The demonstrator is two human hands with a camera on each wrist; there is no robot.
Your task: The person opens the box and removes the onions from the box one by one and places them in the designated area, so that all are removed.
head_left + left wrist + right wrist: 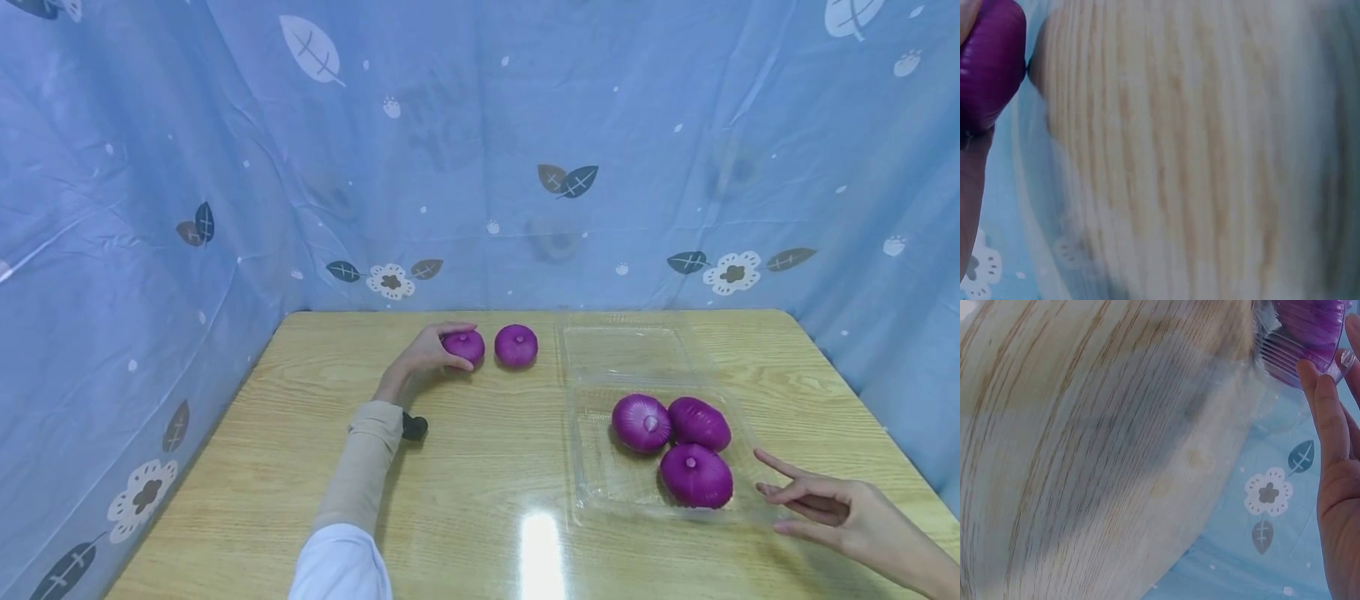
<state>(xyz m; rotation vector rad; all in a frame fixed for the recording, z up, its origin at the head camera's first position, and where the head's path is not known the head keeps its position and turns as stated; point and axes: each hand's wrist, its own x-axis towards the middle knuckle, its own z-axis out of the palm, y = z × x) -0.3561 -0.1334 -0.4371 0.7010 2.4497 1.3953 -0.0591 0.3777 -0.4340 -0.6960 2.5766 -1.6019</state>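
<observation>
At the back of the table my left hand [433, 348] grips a purple onion [463, 347] between thumb and fingers. The same onion [988, 62] fills the upper left corner of the left wrist view. Just right of it lies a second purple onion [516, 346]. A clear plastic box [592, 483], its lid [622, 350] folded back, holds three more: a paler onion [641, 423], an onion on its side [701, 423] and a front onion [696, 476]. Beside the box's right wall is my right hand [832, 508], fingers extended and holding nothing.
The wooden table [465, 483] reaches back to a blue patterned curtain [480, 150], which also hangs along both sides. A black strap piece [414, 427] sticks out at the left wrist. Bright light reflects off the table's front.
</observation>
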